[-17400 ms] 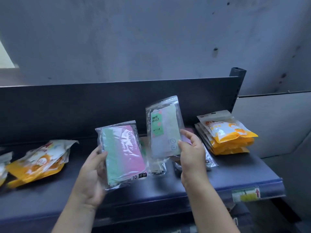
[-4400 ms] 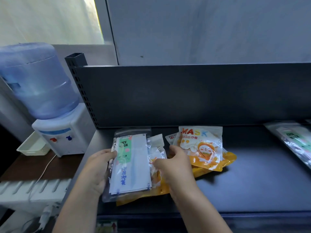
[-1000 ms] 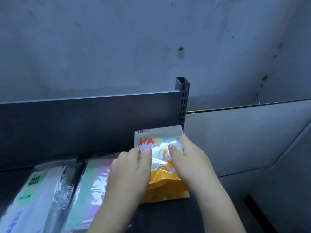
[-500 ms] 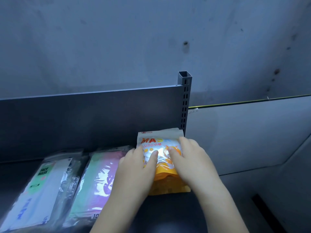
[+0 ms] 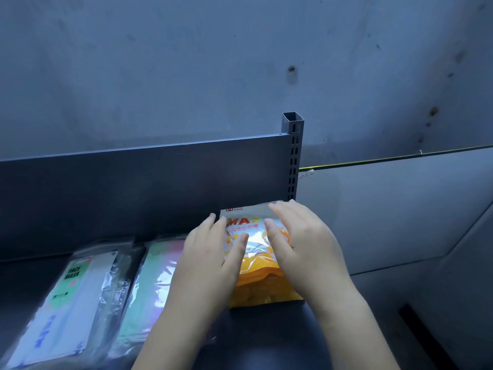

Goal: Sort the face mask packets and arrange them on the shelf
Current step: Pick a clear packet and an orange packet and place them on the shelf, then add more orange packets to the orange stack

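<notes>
Writing reads "FACE MASK" on the green label of the clear plastic packet of white masks (image 5: 66, 297), leftmost on the dark grey metal shelf (image 5: 24, 284); the clear packet of green-and-pink masks (image 5: 154, 276) beside it shows nothing legible. The left hand (image 5: 210, 263) and right hand (image 5: 301, 244) lie flat with fingers straight, gripping nothing, pressing the glossy orange-and-white packet stack (image 5: 256, 279) printed "MA". Sitting at the shelf's right end, these slippery pouches could, I judge, slide off once the pressure lifts, or the left wrist could nudge the green-and-pink packet askew.

Dark shelf (image 5: 266, 337) bears white packet (image 5: 66, 303), pastel packet (image 5: 152, 284), orange packets (image 5: 264, 287) side by side
</notes>
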